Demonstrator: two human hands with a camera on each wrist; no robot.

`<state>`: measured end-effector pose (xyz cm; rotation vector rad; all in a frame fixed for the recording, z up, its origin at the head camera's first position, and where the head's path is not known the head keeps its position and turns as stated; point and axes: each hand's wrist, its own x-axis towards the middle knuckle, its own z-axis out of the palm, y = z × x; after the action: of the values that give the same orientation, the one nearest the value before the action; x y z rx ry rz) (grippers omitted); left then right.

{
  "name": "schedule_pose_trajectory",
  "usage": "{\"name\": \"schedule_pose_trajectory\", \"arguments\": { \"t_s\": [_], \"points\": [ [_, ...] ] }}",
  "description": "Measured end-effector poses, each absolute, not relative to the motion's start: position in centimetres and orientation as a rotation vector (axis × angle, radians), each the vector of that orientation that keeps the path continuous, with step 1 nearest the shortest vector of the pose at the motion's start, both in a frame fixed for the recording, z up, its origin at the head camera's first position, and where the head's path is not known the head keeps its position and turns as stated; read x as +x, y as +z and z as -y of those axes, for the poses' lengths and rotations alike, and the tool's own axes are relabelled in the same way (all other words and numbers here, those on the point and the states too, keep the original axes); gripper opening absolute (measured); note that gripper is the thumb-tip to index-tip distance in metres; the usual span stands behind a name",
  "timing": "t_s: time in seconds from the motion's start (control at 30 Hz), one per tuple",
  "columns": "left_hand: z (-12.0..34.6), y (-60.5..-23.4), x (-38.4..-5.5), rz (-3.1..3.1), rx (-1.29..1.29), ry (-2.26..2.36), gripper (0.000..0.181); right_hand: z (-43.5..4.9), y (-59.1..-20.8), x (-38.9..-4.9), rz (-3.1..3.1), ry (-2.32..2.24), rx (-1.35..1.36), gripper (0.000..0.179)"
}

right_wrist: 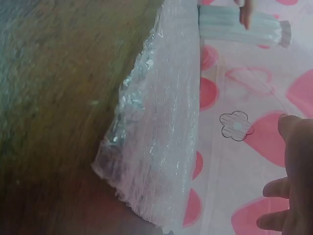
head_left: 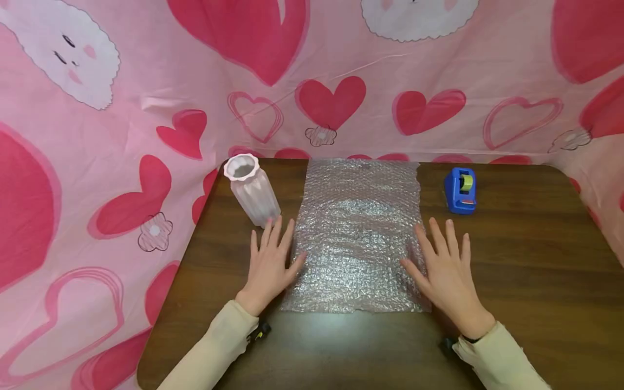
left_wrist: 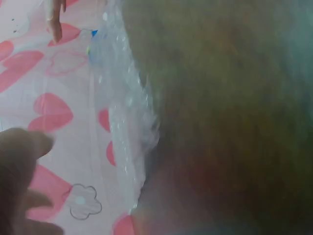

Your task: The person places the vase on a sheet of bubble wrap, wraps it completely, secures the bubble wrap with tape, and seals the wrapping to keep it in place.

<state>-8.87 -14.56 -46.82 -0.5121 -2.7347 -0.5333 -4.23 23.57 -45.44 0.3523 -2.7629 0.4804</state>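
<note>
A sheet of clear bubble wrap [head_left: 361, 238] lies flat on the brown table, running from the back edge toward the front. At its left edge my left hand [head_left: 270, 265] is held with fingers spread and straight, thumb over the sheet's margin. My right hand [head_left: 448, 276] mirrors it at the right edge, fingers likewise spread. Both hands hold nothing. Just beyond the left fingertips stands a pale pink ribbed vase [head_left: 255, 195] with a scalloped rim. In the right wrist view the bubble wrap [right_wrist: 161, 122] shows edge-on, with the vase [right_wrist: 239, 25] behind it.
A blue tape dispenser [head_left: 460, 192] with a yellowish roll stands at the back right of the wooden table [head_left: 531, 260]. Pink cloth [head_left: 195, 65] printed with hearts hangs behind the table and along its left side.
</note>
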Motion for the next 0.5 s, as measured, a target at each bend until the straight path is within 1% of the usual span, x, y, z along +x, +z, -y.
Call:
{"name": "schedule_pose_trajectory", "arguments": {
  "t_s": [0.13, 0.2, 0.23, 0.33, 0.5],
  "points": [
    [15.5, -45.7, -10.7, 2.365, -0.482, -0.756, 0.048, -23.8, -45.2, -4.3, 2.687, 0.514, 0.344, 0.060],
    [16.2, -44.8, -11.9, 2.230, -0.416, -0.837, 0.041, -24.0, -45.0, -4.4, 2.652, 0.531, 0.349, 0.049],
    [16.6, -44.4, -12.5, 2.189, -0.367, -0.873, 0.041, -24.0, -44.9, -4.5, 2.642, 0.532, 0.353, 0.045],
    [17.7, -43.1, -14.1, 2.144, -0.192, -0.993, 0.049, -24.2, -44.8, -4.6, 2.632, 0.530, 0.359, 0.039],
    [19.3, -42.0, -16.1, 2.211, 0.023, -1.182, 0.075, -23.9, -44.8, -4.6, 2.672, 0.511, 0.363, 0.038]
  ]
}}
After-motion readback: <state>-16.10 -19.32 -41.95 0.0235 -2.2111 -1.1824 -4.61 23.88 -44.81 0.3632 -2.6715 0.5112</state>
